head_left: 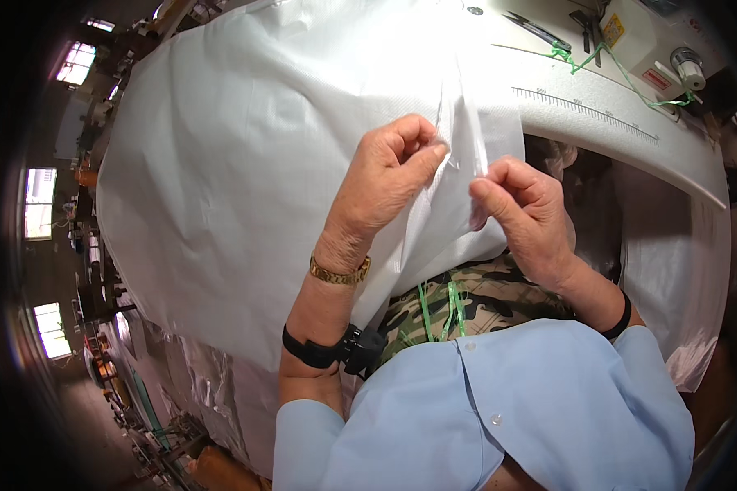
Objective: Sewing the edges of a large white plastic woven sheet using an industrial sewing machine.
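Note:
A large sheet of white woven plastic fabric [246, 155] spreads over the table and hangs down toward my lap. My left hand [393, 168] pinches a folded edge of it between thumb and fingers. Just to the right, my right hand [524, 213] grips another edge of the same fabric, its fingertips pressed together. Between the hands the two edges stand slightly apart, with creases running up and away from me. Glare washes out the fabric's far part.
A sewing machine [663, 61] with a knob stands at the far right. Near it lie thread snips [536, 31] and green twine [581, 64]. A printed ruler scale [585, 106] runs along the table edge. More white fabric [659, 245] hangs at the right.

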A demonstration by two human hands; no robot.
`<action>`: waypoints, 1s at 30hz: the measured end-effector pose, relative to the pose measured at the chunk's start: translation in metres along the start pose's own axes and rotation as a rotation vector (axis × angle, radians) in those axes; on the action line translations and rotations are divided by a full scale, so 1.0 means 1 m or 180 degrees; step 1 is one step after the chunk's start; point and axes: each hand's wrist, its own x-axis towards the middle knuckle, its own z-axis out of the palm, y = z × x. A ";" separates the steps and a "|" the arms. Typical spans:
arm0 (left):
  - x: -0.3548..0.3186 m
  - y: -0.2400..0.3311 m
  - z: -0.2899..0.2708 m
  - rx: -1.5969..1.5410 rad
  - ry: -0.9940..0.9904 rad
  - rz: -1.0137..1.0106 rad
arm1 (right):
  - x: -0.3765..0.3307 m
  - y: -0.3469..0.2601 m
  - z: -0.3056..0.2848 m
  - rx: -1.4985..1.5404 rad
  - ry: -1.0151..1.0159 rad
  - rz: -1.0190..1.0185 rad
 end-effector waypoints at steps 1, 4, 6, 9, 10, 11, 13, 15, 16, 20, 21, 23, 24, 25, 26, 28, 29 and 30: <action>0.000 -0.001 0.002 0.0017 -0.0020 0.0019 | 0.000 -0.003 0.002 0.0162 -0.0100 0.0069; -0.001 -0.009 0.006 -0.0274 0.0042 -0.0157 | 0.003 0.000 0.003 -0.0223 -0.0633 0.0235; -0.001 -0.010 0.006 -0.0297 0.0059 -0.0289 | 0.006 0.004 0.001 -0.0532 -0.0877 0.0343; -0.003 -0.010 0.006 -0.0228 0.0086 -0.0494 | 0.008 -0.003 0.004 -0.1238 -0.0725 -0.0555; -0.003 -0.015 0.005 -0.0348 0.0104 -0.0420 | 0.009 -0.010 0.005 -0.1177 -0.0542 -0.0906; -0.003 -0.018 0.004 -0.0468 0.0119 -0.0345 | 0.010 -0.014 0.006 -0.1114 -0.0352 -0.1254; -0.002 -0.014 0.009 -0.0457 0.0156 -0.0335 | 0.020 -0.012 -0.001 -0.1268 -0.0495 -0.1533; -0.003 -0.013 0.010 -0.0444 0.0189 -0.0311 | 0.028 0.003 0.003 -0.2067 -0.1075 -0.1869; -0.004 -0.016 0.005 -0.0442 0.0160 -0.0365 | 0.028 0.007 0.004 -0.2245 -0.1343 -0.1568; -0.009 -0.007 0.009 -0.0645 0.0270 -0.0538 | 0.027 0.005 0.009 -0.2129 -0.0900 -0.2255; -0.008 -0.003 0.010 -0.0796 0.0366 -0.0597 | 0.029 0.006 0.010 -0.2153 -0.0870 -0.2260; -0.011 -0.008 0.006 -0.0749 0.0195 -0.0492 | 0.030 0.009 0.012 -0.2227 -0.1278 -0.1951; -0.013 -0.010 0.005 -0.0912 0.0181 -0.0501 | 0.029 0.010 0.013 -0.2181 -0.1346 -0.1897; -0.015 -0.010 0.004 -0.1075 0.0167 -0.0511 | 0.029 0.010 0.015 -0.2182 -0.1340 -0.1915; -0.014 -0.010 0.006 -0.1068 0.0217 -0.0440 | 0.030 0.009 0.016 -0.2083 -0.1322 -0.2005; -0.015 -0.006 0.010 -0.1181 0.0315 -0.0448 | 0.031 0.009 0.015 -0.2003 -0.1298 -0.2088; -0.014 -0.005 0.012 -0.1295 0.0421 -0.0467 | 0.032 0.010 0.014 -0.2045 -0.1255 -0.2170; -0.015 -0.005 0.013 -0.1292 0.0441 -0.0458 | 0.033 0.010 0.015 -0.2064 -0.1232 -0.2263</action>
